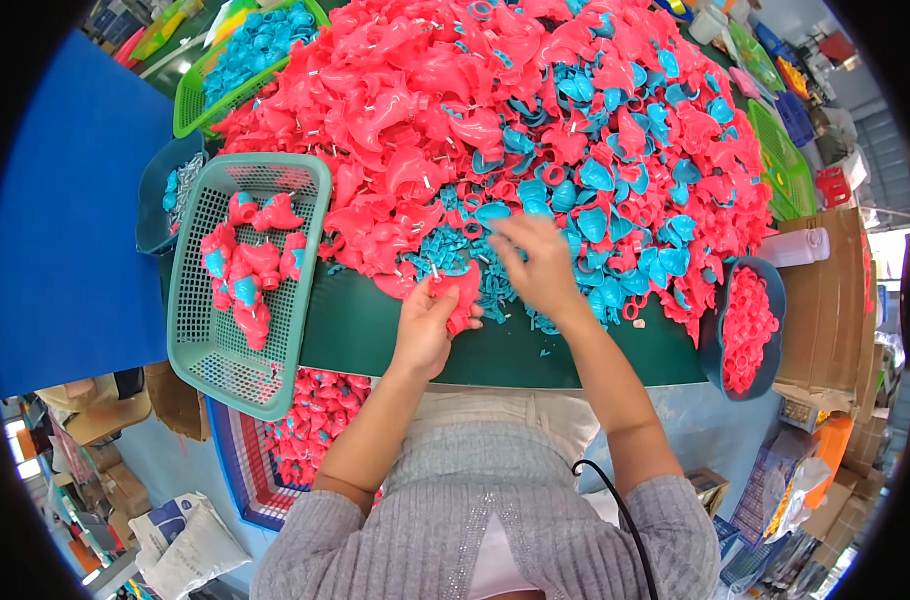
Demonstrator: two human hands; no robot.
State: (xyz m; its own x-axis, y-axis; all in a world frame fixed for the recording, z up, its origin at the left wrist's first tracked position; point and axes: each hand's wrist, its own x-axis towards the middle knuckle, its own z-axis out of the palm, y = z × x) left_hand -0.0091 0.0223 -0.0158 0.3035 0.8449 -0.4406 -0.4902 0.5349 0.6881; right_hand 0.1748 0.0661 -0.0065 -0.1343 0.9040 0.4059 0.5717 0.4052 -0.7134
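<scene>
No lettering, number or sign legible. White sack (197,552), lower left: bears dark blue printed patch (172,514), print too small and blurred to make out. Wording, if any, cannot be told from this view.

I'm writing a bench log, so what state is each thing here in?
Left hand: grip closed on a pink part
Pink part: held in the left hand
Right hand: at the pile, blurred, grip unclear
Grey-green basket: partly filled, mesh showing
Left tub: holding metal pieces and blue parts
Right tub: well filled with pink pieces
Bright green basket, upper left: heaped with blue pieces
Pale bottle: lying on its side
</scene>
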